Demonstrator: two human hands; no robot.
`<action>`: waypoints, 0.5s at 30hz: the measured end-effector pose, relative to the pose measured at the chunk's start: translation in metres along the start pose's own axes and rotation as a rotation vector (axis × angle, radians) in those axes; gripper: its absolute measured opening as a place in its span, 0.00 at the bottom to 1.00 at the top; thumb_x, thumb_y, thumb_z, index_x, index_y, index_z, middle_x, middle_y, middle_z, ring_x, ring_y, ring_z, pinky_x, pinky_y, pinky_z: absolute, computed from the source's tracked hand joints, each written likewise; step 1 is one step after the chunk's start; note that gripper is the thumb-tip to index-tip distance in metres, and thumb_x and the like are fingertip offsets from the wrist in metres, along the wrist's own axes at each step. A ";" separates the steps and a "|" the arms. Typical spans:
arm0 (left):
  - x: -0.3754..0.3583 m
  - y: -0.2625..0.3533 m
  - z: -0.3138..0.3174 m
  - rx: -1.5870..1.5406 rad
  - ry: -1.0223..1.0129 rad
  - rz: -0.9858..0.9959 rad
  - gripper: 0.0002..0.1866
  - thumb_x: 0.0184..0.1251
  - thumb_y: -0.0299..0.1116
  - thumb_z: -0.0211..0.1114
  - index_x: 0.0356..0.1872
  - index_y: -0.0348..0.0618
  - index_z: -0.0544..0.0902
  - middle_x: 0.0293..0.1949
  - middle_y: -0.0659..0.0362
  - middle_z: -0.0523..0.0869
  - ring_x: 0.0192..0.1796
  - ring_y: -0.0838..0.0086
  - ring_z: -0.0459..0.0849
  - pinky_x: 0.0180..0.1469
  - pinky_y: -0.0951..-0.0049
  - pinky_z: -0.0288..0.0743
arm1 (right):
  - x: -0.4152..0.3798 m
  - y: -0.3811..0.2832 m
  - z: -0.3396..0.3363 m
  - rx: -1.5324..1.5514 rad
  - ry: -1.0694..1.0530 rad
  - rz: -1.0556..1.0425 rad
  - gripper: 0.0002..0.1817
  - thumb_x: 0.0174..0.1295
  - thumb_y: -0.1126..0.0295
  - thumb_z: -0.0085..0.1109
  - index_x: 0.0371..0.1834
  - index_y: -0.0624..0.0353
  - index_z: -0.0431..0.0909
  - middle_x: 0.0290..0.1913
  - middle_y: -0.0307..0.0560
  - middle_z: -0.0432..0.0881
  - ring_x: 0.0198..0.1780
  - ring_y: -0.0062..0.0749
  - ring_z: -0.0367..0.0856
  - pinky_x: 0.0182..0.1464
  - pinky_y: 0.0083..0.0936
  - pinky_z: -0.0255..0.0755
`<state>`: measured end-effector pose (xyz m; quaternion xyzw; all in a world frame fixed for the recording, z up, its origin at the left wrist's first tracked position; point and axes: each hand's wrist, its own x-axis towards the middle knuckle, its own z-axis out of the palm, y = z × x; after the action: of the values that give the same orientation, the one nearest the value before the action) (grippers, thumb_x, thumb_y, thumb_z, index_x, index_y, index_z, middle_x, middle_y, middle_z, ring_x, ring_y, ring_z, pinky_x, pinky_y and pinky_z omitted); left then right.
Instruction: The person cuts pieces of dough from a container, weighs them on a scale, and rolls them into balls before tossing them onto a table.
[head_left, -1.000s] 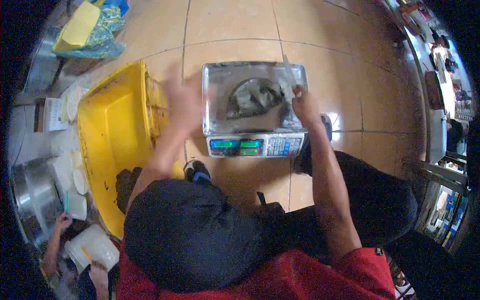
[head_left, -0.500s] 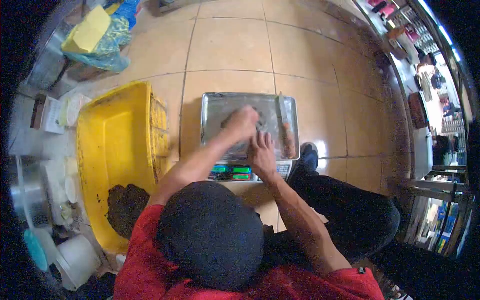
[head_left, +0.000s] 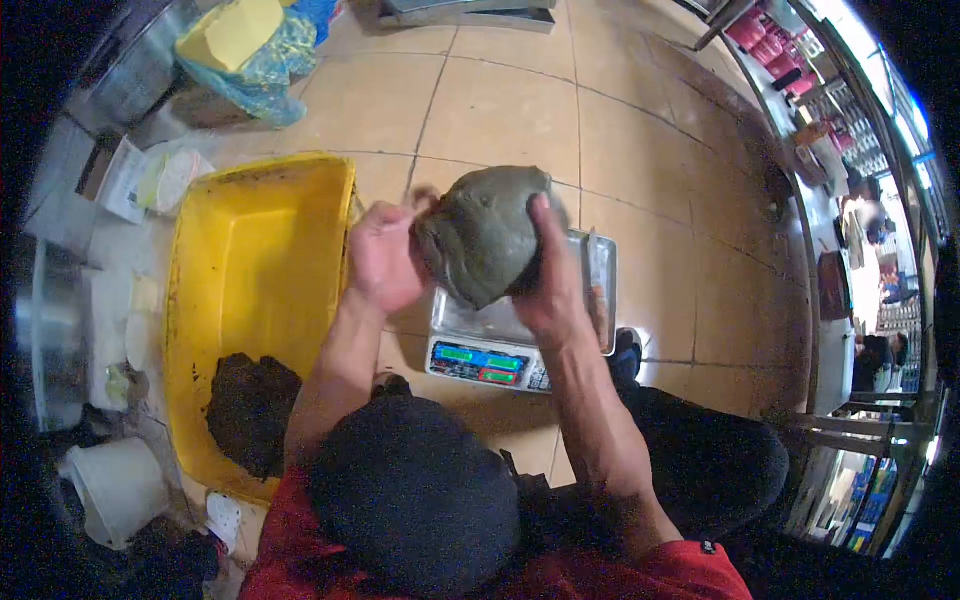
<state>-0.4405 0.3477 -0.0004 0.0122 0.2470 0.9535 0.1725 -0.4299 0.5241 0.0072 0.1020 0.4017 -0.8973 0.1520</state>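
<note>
A large grey-green lump of dough-like material (head_left: 485,235) is held up above the metal tray (head_left: 470,318), hiding much of it. My right hand (head_left: 552,280) grips the lump's right side, its thumb pressed on top. At the left edge, my left hand (head_left: 388,258) supports it with curled fingers, partly blurred and hidden behind. The tray rests on a digital scale (head_left: 485,362) with lit displays. Along the tray's right side lies a knife (head_left: 598,300), mostly covered by my right hand and arm.
To the left stands a yellow tub (head_left: 265,168) with a dark mass (head_left: 252,412) inside. A white bucket (head_left: 118,490) is at lower left. Behind the tub lie a yellow block (head_left: 232,32) and a plastic bag (head_left: 262,78). Shelving (head_left: 835,300) runs along the right.
Both hands were down at the tray, the left one blurred over a dark patch. They have risen and now hold the large lump above the tray. The view has shifted slightly.
</note>
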 end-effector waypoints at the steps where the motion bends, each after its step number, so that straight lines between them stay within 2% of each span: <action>1: -0.004 0.007 -0.005 0.031 -0.091 0.001 0.23 0.58 0.42 0.55 0.54 0.42 0.72 0.49 0.52 0.78 0.54 0.66 0.75 0.58 0.66 0.67 | 0.004 -0.001 -0.001 -0.100 0.044 -0.105 0.33 0.59 0.46 0.56 0.59 0.61 0.68 0.55 0.56 0.74 0.57 0.40 0.73 0.56 0.38 0.69; 2: -0.005 -0.002 -0.014 0.515 0.047 0.154 0.32 0.61 0.59 0.55 0.57 0.44 0.70 0.52 0.53 0.75 0.57 0.68 0.73 0.60 0.64 0.65 | 0.000 -0.007 0.016 -0.067 0.247 -0.103 0.18 0.57 0.61 0.63 0.46 0.60 0.76 0.35 0.44 0.82 0.36 0.30 0.82 0.42 0.28 0.77; 5: -0.013 -0.019 -0.029 0.262 0.069 -0.209 0.37 0.57 0.64 0.57 0.57 0.44 0.71 0.52 0.55 0.76 0.56 0.70 0.73 0.58 0.65 0.67 | -0.014 -0.001 0.044 -0.503 -0.015 -0.017 0.18 0.56 0.62 0.65 0.46 0.60 0.76 0.34 0.44 0.82 0.35 0.27 0.81 0.42 0.25 0.75; 6: -0.019 -0.019 -0.025 0.182 0.061 -0.203 0.33 0.57 0.61 0.60 0.54 0.43 0.73 0.48 0.56 0.79 0.50 0.71 0.78 0.53 0.68 0.72 | -0.016 -0.002 0.051 -0.477 -0.166 0.095 0.24 0.55 0.63 0.66 0.52 0.62 0.72 0.36 0.44 0.81 0.35 0.27 0.79 0.42 0.25 0.74; 9: -0.019 -0.019 -0.010 0.243 0.245 0.251 0.29 0.60 0.58 0.59 0.49 0.41 0.76 0.43 0.58 0.81 0.43 0.74 0.80 0.48 0.72 0.74 | -0.009 0.012 0.037 -0.656 0.159 -0.522 0.33 0.53 0.64 0.68 0.60 0.63 0.64 0.45 0.50 0.79 0.43 0.32 0.78 0.48 0.27 0.72; 10: -0.015 -0.021 -0.009 0.454 0.329 0.339 0.28 0.61 0.57 0.59 0.45 0.39 0.76 0.41 0.58 0.81 0.40 0.75 0.80 0.46 0.72 0.75 | -0.003 0.034 0.026 -0.632 0.354 -0.618 0.39 0.56 0.54 0.64 0.65 0.62 0.57 0.55 0.56 0.73 0.54 0.37 0.73 0.57 0.33 0.67; 11: -0.021 -0.018 0.005 0.832 0.364 0.390 0.29 0.63 0.58 0.57 0.46 0.38 0.75 0.42 0.57 0.81 0.43 0.75 0.79 0.47 0.69 0.74 | -0.005 0.037 0.023 -0.335 0.179 -0.316 0.38 0.57 0.44 0.54 0.64 0.57 0.60 0.57 0.52 0.71 0.57 0.37 0.70 0.58 0.36 0.66; 12: -0.016 -0.021 0.007 0.591 0.342 0.198 0.30 0.63 0.60 0.55 0.48 0.39 0.75 0.44 0.57 0.80 0.44 0.74 0.79 0.48 0.67 0.74 | -0.008 0.041 0.020 -0.064 0.103 0.010 0.40 0.58 0.33 0.44 0.63 0.53 0.63 0.59 0.47 0.70 0.60 0.37 0.67 0.59 0.40 0.65; 13: -0.015 -0.019 0.010 0.439 0.344 0.065 0.33 0.62 0.62 0.53 0.50 0.39 0.74 0.46 0.56 0.80 0.47 0.72 0.78 0.49 0.64 0.73 | -0.011 0.046 0.019 0.216 0.067 0.119 0.40 0.58 0.31 0.40 0.63 0.52 0.63 0.59 0.46 0.71 0.59 0.39 0.69 0.60 0.42 0.65; 15: -0.014 -0.014 0.017 0.127 0.400 -0.193 0.37 0.61 0.67 0.49 0.54 0.41 0.71 0.50 0.54 0.79 0.51 0.67 0.77 0.53 0.59 0.71 | -0.006 0.042 0.014 0.142 0.101 0.073 0.34 0.61 0.37 0.44 0.60 0.51 0.67 0.57 0.46 0.73 0.55 0.40 0.74 0.57 0.43 0.68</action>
<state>-0.4214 0.3627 0.0091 -0.1898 0.3360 0.8985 0.2093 -0.4103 0.4881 -0.0107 0.1723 0.3404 -0.9110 0.1567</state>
